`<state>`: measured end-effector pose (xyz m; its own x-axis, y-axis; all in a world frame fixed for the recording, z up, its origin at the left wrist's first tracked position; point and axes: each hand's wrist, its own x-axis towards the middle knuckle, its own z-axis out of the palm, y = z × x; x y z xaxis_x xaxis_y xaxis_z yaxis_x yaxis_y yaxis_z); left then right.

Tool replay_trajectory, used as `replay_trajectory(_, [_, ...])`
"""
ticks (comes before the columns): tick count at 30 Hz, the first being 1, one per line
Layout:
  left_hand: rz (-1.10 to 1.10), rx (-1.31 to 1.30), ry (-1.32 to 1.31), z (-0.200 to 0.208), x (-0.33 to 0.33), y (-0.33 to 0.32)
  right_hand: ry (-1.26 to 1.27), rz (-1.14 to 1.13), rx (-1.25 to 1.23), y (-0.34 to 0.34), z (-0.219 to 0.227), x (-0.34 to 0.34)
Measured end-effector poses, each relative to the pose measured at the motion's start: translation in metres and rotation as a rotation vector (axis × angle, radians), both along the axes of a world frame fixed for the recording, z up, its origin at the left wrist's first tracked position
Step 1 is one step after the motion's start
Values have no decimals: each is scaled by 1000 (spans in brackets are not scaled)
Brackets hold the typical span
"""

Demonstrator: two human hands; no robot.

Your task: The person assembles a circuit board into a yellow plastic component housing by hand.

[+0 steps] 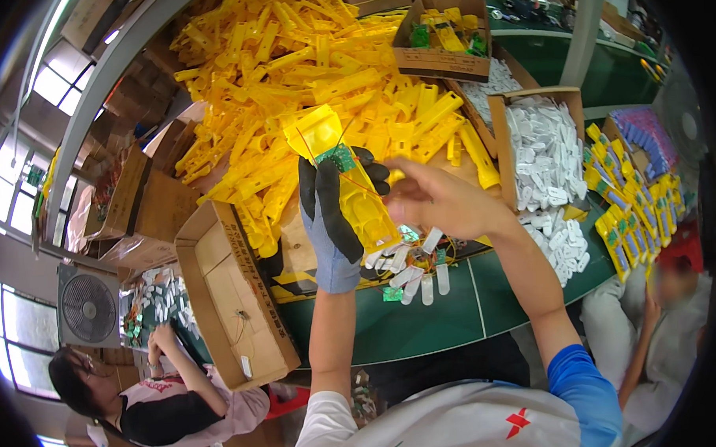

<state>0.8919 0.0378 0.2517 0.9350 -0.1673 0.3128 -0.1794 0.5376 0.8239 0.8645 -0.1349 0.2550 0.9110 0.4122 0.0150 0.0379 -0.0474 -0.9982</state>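
A yellow plastic housing half [365, 211] rests lengthwise in my left hand [330, 216], whose dark-and-grey gloved fingers are closed around it. Inside its upper part lies a small green circuit board [338, 158] with thin red and dark wires. Bare and close to the housing's right side, my right hand [444, 201] has its thumb and index finger apart; I see nothing between them. Below the housing, several white strip-shaped pieces [427, 288] with wires lie on the green tabletop [448, 323], beside another small green board [392, 294].
A large heap of yellow housings [266, 85] fills the back. An open cardboard box [239, 306] stands at left. On the right are a box of white parts [541, 154], a loose white pile [560, 244] and yellow assemblies [622, 222]. Co-workers sit on both sides.
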Motion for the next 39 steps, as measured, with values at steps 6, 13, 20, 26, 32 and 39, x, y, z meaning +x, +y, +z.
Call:
replay_trajectory(6, [275,84,-109,5,7,13,-189,-57,-40,9,1,-15])
replay_trajectory(13, [208,33,-28,-1,12,14,-796,-70,-564,22,14,-53])
replay_trajectory(20, [78,72,-7,-6,17,12,-715,-40,-509,-1,25,-62])
replay_trajectory(26, [163,109,-28,-3,8,3,-580,-419,-480,-31,14,-21])
replay_trajectory(32, [155,153,-82,-3,14,10,-520,-689,-927,-50,-50,46])
replay_trajectory(39, [70,80,-5,-3,15,10,-415,-580,-1024,-13,-121,77])
